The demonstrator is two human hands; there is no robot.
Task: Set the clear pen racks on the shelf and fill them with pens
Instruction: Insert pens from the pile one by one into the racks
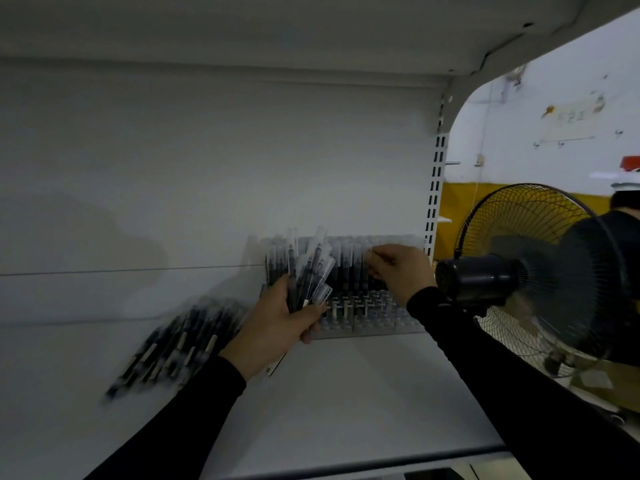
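A clear pen rack (374, 317) stands at the back right of the white shelf (363, 403), its rear rows filled with upright black pens with clear caps. My left hand (277, 327) is shut on a fanned bundle of pens (310, 271) just left of the rack. My right hand (403, 271) reaches over the rack's right part, fingers pinched on a single pen (372, 258) above the slots. A loose pile of pens (173, 348) lies on the shelf to the left, blurred.
The upper shelf's underside (242, 26) hangs close overhead. A slotted upright post (435, 188) bounds the shelf on the right. A black floor fan (540, 271) stands right beside my right forearm. A person in dark clothes (625, 216) is at the far right.
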